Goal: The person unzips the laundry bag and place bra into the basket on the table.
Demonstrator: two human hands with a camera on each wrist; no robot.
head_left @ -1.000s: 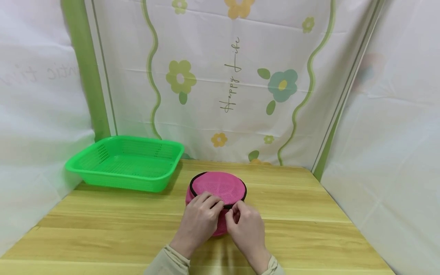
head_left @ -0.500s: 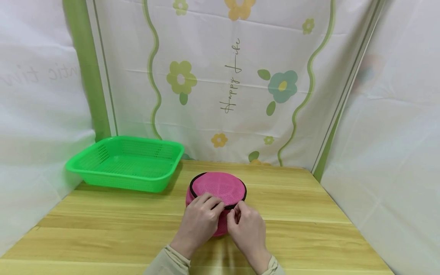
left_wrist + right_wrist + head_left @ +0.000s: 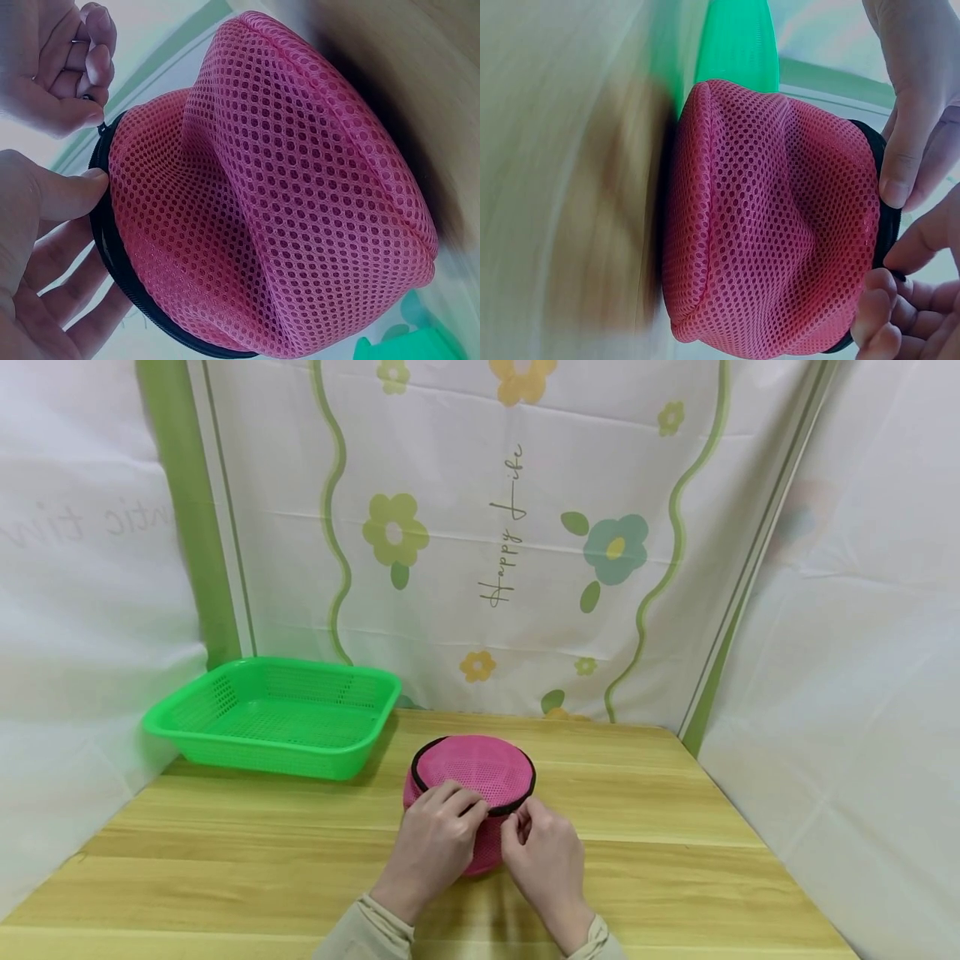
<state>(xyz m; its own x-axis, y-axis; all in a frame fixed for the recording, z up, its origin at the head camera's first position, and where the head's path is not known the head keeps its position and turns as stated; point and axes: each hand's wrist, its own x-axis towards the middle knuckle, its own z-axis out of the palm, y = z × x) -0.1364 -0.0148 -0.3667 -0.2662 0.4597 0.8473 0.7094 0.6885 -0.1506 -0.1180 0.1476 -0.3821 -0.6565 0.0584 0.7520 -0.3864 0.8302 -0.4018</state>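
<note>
A round pink mesh zip bag (image 3: 476, 762) stands upright on the table, its flat top edged by a black zipper (image 3: 112, 255). The near side of that edge is gripped by my left hand (image 3: 435, 835), thumb on the zipper band and fingers over the lid. Just to its right, my right hand (image 3: 545, 852) pinches the small zipper pull (image 3: 897, 275) between thumb and curled forefinger. In both wrist views the mesh side wall bulges and folds below the zipper. The lower front of the bag is partly hidden behind the hands in the head view.
A green plastic basket (image 3: 262, 749) with slotted walls stands at the back left of the wooden table (image 3: 660, 893). White curtains with flower prints (image 3: 615, 549) enclose the back and both sides.
My right hand has shifted slightly to the right along the bag's front edge with the zipper pull. The left hand keeps its hold in the same place.
</note>
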